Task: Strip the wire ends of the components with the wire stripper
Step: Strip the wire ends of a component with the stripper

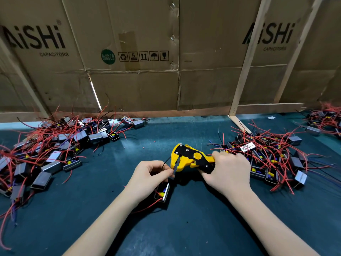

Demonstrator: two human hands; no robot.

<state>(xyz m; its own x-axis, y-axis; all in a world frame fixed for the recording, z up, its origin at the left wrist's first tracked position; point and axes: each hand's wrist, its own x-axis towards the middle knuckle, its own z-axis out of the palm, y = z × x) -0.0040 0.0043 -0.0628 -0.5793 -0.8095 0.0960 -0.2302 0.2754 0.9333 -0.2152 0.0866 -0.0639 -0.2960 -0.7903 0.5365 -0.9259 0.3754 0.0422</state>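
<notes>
My right hand [228,172] grips the handles of a yellow and black wire stripper [191,158], whose jaws point left and down. My left hand [149,175] pinches a thin black wire [164,162] right at those jaws. That wire belongs to a small black boxed component [163,194] with yellow parts inside, which sits under my left hand on the dark green table mat [184,228]. A red wire [147,206] trails from the component toward me.
A pile of similar components with red wires [51,150] lies at the left, another pile [267,156] at the right behind my right hand, and a third heap [326,121] at the far right. Cardboard boxes [132,52] and wooden slats [245,58] wall off the back.
</notes>
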